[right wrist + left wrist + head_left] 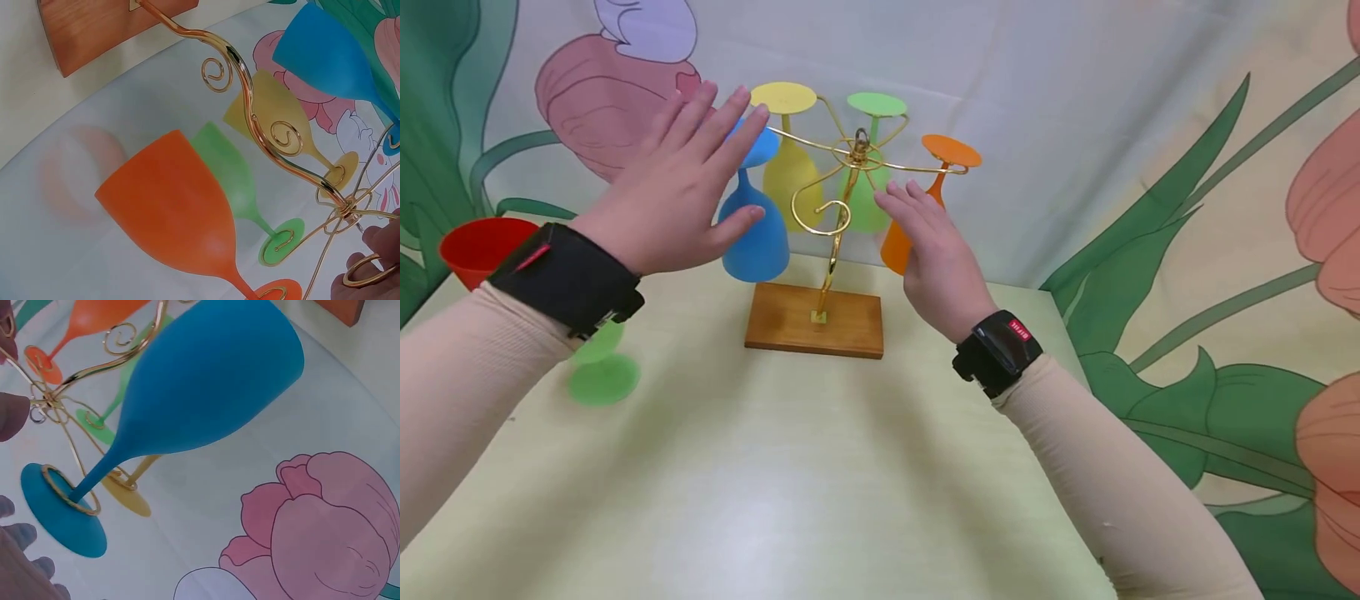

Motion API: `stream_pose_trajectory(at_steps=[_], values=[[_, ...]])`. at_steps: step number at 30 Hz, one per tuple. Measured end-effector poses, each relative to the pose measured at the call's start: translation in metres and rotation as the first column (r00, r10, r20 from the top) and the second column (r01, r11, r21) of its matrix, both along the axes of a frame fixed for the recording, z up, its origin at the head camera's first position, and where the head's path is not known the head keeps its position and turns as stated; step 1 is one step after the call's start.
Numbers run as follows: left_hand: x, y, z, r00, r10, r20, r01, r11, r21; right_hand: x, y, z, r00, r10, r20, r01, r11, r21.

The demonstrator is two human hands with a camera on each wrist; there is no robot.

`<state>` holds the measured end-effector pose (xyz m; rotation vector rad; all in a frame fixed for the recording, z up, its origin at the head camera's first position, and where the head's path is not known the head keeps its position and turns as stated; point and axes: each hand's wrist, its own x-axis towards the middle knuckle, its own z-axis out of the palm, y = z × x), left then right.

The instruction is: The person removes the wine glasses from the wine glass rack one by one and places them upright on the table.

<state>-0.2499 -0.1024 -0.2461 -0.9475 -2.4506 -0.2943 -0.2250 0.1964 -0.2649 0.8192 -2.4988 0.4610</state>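
Note:
A gold wire glass rack [832,262] rises from a wooden base [850,321]. Four goblets hang upside down by their feet from its loops: blue [755,246], yellow [790,187], green [877,104] and orange [895,247]. My left hand [670,192], fingers spread and straight, overlaps the edge of the blue foot in the head view; the left wrist view shows fingertips close to that foot [62,512]. In front of the orange bowl my right hand [943,267] extends its fingers toward the rack. The right wrist view has its fingertips beside a bare wire loop [362,272].
At the table's left stands a red goblet [482,246], partly behind my left wrist. The foot of a light green goblet [604,381] shows below that forearm. A flower-printed cloth [1022,100] backs the pale table [820,467].

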Motion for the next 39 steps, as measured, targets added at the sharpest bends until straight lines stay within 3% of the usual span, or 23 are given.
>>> stream_pose_trajectory(at_steps=[4, 10, 21, 27, 34, 39], values=[[-0.011, 0.002, -0.003, 1.0, -0.027, 0.013, 0.027, 1.0, -0.014, 0.0, -0.002, -0.001, 1.0, 0.002, 0.008, -0.002, 1.0, 0.004], [-0.015, 0.003, -0.004, 0.997, -0.056, 0.043, 0.058, 0.998, -0.035, -0.001, -0.004, -0.001, 1.0, 0.017, -0.017, -0.017, 1.0, 0.01], [-0.015, 0.001, 0.001, 0.996, 0.017, 0.093, -0.009, 0.996, -0.085, -0.002, -0.006, -0.002, 0.999, 0.033, -0.043, -0.033, 0.999, 0.007], [-0.023, 0.001, 0.011, 0.981, 0.067, 0.18, -0.06, 0.997, -0.041, -0.001, -0.009, -0.002, 0.999, 0.023, -0.041, -0.023, 1.0, 0.006], [-0.032, 0.006, 0.019, 0.97, 0.122, 0.209, -0.116, 0.992, -0.042, 0.0, -0.015, -0.003, 0.999, 0.019, -0.031, -0.019, 1.0, 0.011], [-0.03, 0.013, 0.022, 0.966, 0.115, 0.231, -0.111, 0.993, -0.034, -0.001, -0.02, -0.003, 1.0, 0.012, -0.025, -0.011, 0.999, 0.032]])
